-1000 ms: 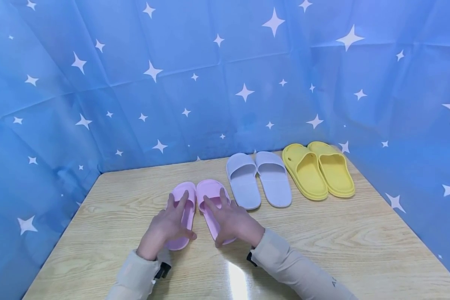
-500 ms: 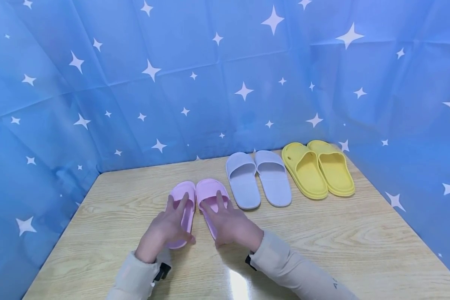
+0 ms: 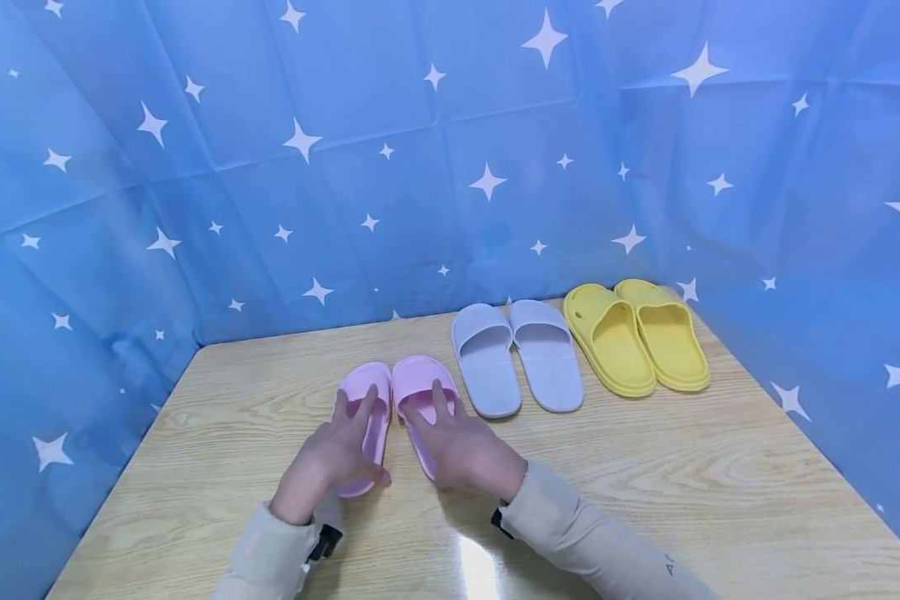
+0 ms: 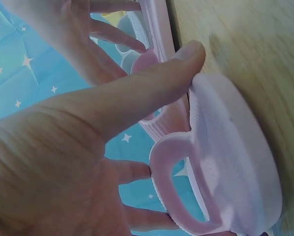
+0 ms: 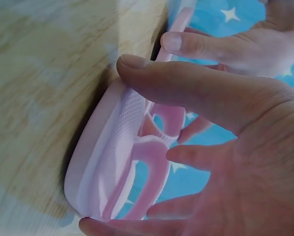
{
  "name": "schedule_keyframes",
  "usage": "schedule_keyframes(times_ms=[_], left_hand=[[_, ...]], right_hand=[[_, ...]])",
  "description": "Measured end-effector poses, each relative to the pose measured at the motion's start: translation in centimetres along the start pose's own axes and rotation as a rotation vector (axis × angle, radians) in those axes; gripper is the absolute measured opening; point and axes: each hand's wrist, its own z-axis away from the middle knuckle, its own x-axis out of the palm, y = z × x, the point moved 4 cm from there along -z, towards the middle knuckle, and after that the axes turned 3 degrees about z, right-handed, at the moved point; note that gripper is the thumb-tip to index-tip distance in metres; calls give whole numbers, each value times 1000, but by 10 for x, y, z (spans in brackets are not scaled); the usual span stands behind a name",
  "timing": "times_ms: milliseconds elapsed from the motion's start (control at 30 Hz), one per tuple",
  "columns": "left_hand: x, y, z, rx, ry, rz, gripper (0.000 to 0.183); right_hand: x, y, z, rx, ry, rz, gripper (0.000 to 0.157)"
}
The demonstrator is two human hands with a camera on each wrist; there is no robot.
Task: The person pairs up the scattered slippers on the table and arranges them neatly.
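Two pink slippers lie side by side on the table, toes away from me. My left hand spreads over the left pink slipper, fingers at the strap. In the left wrist view, its straight thumb touches this slipper's edge. Over the right pink slipper spreads my right hand, its fingers reaching to the strap opening and covering the heel. The right wrist view has the right thumb along one edge of that slipper, the little finger near the other.
Grey-lilac slippers stand as a pair just right of the pink ones. A yellow pair lies farther right. The wooden table is backed by a blue curtain with white stars.
My right hand has shifted slightly left and now covers the right slipper's heel, its thumb less visible. My left hand has hardly moved. The slippers stay nearly where they were.
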Motion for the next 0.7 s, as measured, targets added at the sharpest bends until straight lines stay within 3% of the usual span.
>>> schedule_keyframes(times_ms=[167, 367, 700], left_hand=[[0, -1, -1, 11, 2, -13, 130], [1, -3, -2, 5, 4, -7, 130], [0, -1, -3, 8, 4, -5, 130]], right_hand=[[0, 1, -2, -22, 23, 19, 85], [-1, 3, -3, -34, 56, 28, 97], [2, 4, -5, -15, 47, 12, 103]])
